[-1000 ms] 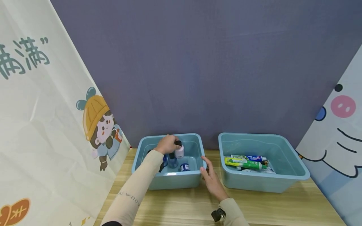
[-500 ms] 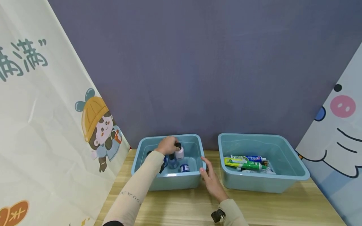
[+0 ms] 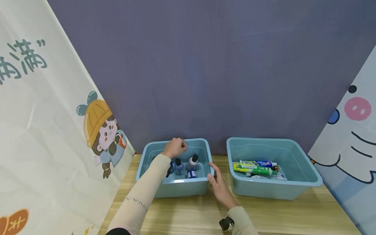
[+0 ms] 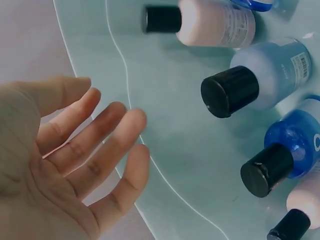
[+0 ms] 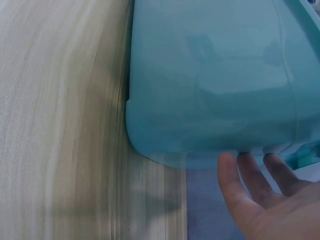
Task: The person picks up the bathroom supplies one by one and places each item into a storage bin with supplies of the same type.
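Observation:
My left hand (image 3: pixel 175 148) hovers above the left blue-green bin (image 3: pixel 173 144), fingers loosely bent and nothing in them. In the left wrist view, a pale pink bottle with a black cap (image 4: pixel 215 22) stands apart from the fingers. Near it are a light blue bottle (image 4: pixel 272 75), a dark blue bottle (image 4: pixel 297 140) and another pink bottle (image 4: pixel 305 200), all black-capped. Beside the pale pink bottle in the head view sits a small blue-and-white container (image 3: pixel 192 174). My right hand (image 3: pixel 221 189) touches the bin's right rim near its front corner; its fingertips (image 5: pixel 227 162) meet the outer wall.
To the right, a second blue-green bin (image 3: pixel 261 192) holds toothpaste tubes (image 3: pixel 254 169) and other packets. Both bins stand on a wooden table (image 3: pixel 188 212) against a grey-blue backdrop (image 3: pixel 191 81). Printed panels (image 3: pixel 44 137) flank the table.
The pale pink bottle has shifted right and toward the front inside the left bin. My left hand has let go of its cap and lifted slightly. The right hand stays at the rim.

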Tool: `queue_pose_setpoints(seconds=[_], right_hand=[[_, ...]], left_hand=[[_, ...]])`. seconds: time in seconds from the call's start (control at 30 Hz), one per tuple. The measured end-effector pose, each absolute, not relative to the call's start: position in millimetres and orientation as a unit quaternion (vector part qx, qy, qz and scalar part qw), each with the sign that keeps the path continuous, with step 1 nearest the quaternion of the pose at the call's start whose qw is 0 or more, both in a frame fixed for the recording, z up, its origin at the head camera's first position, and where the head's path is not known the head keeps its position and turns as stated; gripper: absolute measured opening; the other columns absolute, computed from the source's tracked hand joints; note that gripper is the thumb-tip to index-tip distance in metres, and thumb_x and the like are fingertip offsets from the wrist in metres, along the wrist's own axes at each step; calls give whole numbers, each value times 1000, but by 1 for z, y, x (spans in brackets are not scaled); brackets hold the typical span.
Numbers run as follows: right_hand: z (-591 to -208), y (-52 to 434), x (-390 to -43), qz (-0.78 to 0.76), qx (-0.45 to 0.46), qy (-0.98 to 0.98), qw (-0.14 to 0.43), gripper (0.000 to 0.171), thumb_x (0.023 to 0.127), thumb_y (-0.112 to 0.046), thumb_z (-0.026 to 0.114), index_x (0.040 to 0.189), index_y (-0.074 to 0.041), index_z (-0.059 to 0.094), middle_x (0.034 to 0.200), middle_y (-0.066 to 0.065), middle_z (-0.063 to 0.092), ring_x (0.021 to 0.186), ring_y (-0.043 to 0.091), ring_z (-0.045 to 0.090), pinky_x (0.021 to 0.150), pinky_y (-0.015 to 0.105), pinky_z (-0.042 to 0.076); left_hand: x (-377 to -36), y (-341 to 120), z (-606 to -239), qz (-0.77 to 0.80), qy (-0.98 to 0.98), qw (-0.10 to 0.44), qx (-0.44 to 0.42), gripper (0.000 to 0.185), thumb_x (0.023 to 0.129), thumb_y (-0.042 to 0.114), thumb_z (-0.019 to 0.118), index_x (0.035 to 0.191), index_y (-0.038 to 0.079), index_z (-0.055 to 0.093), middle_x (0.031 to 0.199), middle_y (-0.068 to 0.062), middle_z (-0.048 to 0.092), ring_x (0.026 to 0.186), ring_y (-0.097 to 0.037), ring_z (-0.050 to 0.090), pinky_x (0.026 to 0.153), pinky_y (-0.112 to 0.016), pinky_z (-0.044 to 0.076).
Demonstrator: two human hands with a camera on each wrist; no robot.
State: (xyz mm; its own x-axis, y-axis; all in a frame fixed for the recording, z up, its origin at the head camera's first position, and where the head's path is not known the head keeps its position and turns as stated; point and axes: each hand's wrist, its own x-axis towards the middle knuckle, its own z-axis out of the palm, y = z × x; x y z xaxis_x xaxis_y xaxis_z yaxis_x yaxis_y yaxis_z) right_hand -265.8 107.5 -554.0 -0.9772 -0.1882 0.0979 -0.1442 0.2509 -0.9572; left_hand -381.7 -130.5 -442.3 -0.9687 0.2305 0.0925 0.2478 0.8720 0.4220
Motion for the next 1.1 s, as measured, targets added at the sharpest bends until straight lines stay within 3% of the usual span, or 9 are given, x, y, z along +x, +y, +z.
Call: queue_pose_setpoints(seconds=[0.17, 0.33, 0.6, 0.7, 0.93, 1.1], right_hand=[[-552, 109, -266, -607, -104, 788, 23, 53, 108, -48, 44, 157, -38, 28, 163, 22, 33, 136, 43, 49, 96, 58, 54], [-551, 109, -266, -615, -100, 782, 26, 52, 109, -45, 45, 157, -39, 27, 162, 22, 34, 135, 42, 49, 96, 57, 53], [-549, 109, -266, -620, -99, 778, 31, 52, 108, -46, 45, 156, -39, 28, 164, 22, 32, 138, 43, 47, 98, 58, 53], [-550, 109, -266, -618, -99, 779, 29, 50, 108, -45, 45, 155, -41, 29, 163, 21, 33, 138, 42, 47, 98, 58, 53], [-551, 107, -265, -613, -97, 783, 28, 49, 109, -45, 44, 156, -41, 29, 164, 21, 33, 139, 43, 47, 99, 58, 52], [-553, 107, -265, -610, -98, 786, 27, 54, 107, -50, 45, 157, -40, 27, 163, 22, 33, 139, 45, 47, 99, 60, 52]], left_hand=[[-376, -133, -438, -200, -972, -15, -120, 11, 98, 21, 69, 98, 15, 77, 100, -1, 74, 85, -16, 63, 82, -39, 56], [-367, -136, -429, -203, -971, -37, -124, 12, 98, 26, 70, 100, 16, 77, 100, 0, 74, 85, -15, 64, 80, -39, 55], [-347, -143, -418, -218, -966, -25, -134, 22, 99, 32, 68, 112, 16, 75, 109, -1, 74, 97, -17, 67, 87, -41, 56], [-337, -147, -418, -230, -963, -15, -136, 26, 99, 35, 68, 116, 17, 74, 110, 0, 74, 95, -16, 67, 86, -41, 56], [-309, -148, -429, -271, -950, 54, -147, 19, 99, 33, 68, 112, 20, 75, 114, 1, 75, 78, -10, 65, 68, -32, 54], [-285, -147, -437, -291, -942, 97, -134, 18, 98, 33, 70, 112, 23, 74, 107, 8, 75, 83, -6, 65, 71, -30, 54]])
